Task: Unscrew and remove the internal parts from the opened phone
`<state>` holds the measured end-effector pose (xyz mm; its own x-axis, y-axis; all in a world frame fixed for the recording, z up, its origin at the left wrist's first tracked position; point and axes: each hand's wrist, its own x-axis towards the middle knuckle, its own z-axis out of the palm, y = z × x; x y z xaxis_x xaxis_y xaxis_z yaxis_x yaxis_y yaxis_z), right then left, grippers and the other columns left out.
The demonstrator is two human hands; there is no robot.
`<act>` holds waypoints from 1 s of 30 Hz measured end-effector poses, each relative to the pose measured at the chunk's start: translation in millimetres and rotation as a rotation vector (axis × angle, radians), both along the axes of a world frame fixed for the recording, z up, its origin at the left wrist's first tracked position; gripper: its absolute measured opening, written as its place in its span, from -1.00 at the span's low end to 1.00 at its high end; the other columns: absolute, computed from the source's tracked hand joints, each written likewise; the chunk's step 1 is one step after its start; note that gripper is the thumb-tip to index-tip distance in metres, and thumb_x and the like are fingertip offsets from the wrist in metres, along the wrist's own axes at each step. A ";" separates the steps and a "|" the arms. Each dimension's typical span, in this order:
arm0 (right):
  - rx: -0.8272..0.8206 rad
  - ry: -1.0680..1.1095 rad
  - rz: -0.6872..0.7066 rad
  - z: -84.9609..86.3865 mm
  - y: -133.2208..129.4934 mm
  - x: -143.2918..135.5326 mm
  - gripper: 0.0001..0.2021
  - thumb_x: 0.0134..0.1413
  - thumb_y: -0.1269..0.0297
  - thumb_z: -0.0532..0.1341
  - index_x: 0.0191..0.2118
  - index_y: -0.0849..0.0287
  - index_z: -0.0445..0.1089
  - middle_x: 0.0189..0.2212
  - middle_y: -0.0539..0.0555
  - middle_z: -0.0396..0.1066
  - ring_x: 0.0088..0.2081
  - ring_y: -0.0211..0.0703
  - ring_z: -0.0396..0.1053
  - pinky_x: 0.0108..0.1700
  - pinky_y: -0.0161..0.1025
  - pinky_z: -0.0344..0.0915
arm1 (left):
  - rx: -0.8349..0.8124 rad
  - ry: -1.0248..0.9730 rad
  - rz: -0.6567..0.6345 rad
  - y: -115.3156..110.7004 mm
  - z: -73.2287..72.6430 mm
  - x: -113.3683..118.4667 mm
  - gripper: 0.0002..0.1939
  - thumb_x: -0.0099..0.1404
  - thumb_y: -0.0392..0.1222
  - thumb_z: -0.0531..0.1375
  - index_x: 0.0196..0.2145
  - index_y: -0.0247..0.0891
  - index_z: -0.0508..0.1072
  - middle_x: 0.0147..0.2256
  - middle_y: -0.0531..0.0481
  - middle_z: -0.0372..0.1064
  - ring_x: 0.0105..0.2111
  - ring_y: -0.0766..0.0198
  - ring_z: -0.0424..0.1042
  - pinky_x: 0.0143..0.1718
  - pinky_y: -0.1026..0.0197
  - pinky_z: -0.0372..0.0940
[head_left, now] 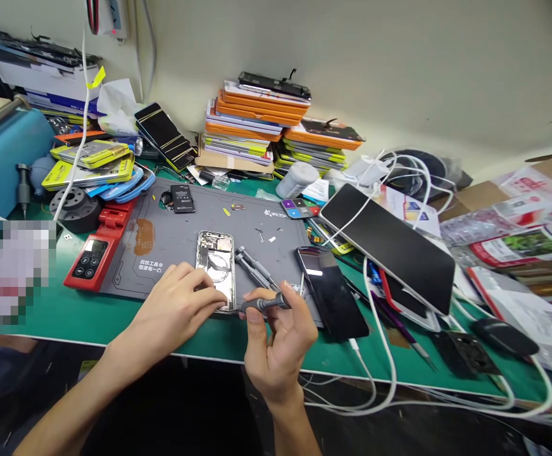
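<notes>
The right hand (283,339) at lower centre pinches a screwdriver (261,305) in its grip near the opened phone (216,271), mid-frame, which the left hand (178,296) touches with a grip I cannot tell.

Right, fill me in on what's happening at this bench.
A person is working on an opened phone lying on a grey mat. The left hand has its fingers at the phone's lower end. The right hand holds a screwdriver pointed toward that same end; whether its tip touches is too small to tell. Two more screwdrivers lie to the right of the phone, and a black battery rests farther back on the mat.
</notes>
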<state>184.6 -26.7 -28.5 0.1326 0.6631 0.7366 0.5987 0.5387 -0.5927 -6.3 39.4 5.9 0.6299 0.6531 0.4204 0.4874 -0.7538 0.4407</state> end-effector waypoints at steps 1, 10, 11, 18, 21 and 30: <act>0.004 -0.003 0.001 0.1 -0.3 -0.2 -0.27 0.39 0.55 0.22 0.54 -0.04 0.05 -0.07 0.11 0.48 -0.16 -0.17 0.58 -0.22 -0.17 0.70 | -0.004 -0.005 0.000 0.0 -0.3 0.0 -0.81 0.64 -0.17 0.22 -0.09 -0.16 0.65 -0.18 -0.02 0.55 -0.17 0.14 0.34 -0.14 0.07 0.22; 0.094 -0.173 -0.040 6.6 3.5 2.6 -0.25 0.23 0.57 0.42 0.42 0.00 0.19 -0.14 0.04 0.52 -0.23 -0.16 0.58 -0.22 -0.16 0.68 | -0.016 -0.001 -0.013 -0.8 -0.9 -1.3 -0.83 0.64 -0.17 0.22 -0.04 -0.16 0.64 -0.16 -0.03 0.53 -0.16 0.12 0.33 -0.14 0.06 0.23; 0.103 -0.201 -0.039 7.5 4.3 3.4 -0.24 0.21 0.57 0.44 0.41 -0.01 0.20 -0.15 0.04 0.54 -0.22 -0.16 0.60 -0.21 -0.16 0.69 | -0.015 -0.002 -0.015 -1.2 -1.4 -1.3 -0.83 0.64 -0.16 0.22 -0.04 -0.17 0.64 -0.16 -0.03 0.53 -0.16 0.12 0.33 -0.14 0.06 0.23; 0.042 -0.133 0.107 9.5 6.5 9.1 -0.44 0.37 0.50 0.16 0.43 0.13 0.24 0.25 0.33 0.51 0.18 0.16 0.61 0.08 0.25 0.68 | -0.023 0.029 0.017 -4.7 0.9 0.2 -0.86 0.63 -0.18 0.24 -0.03 -0.17 0.62 -0.14 -0.03 0.56 -0.14 0.13 0.38 -0.09 0.07 0.31; 0.070 -0.102 0.039 4.9 5.6 8.2 -0.32 0.25 0.58 0.33 0.42 0.08 0.27 0.23 0.29 0.54 0.05 0.09 0.68 -0.05 0.07 0.74 | -0.024 0.070 0.009 -6.3 3.4 0.0 -0.82 0.66 -0.15 0.20 -0.02 -0.19 0.62 -0.13 -0.03 0.56 -0.12 0.14 0.40 -0.08 0.07 0.34; 0.040 -0.127 0.045 4.8 4.7 5.0 -0.27 0.34 0.60 0.16 0.54 0.04 0.07 0.24 0.28 0.51 0.11 0.08 0.64 -0.10 0.10 0.75 | -0.012 -0.032 0.051 -5.5 13.1 0.7 -0.87 0.65 -0.18 0.21 -0.05 -0.24 0.54 -0.05 -0.07 0.57 -0.12 0.16 0.44 -0.06 0.07 0.42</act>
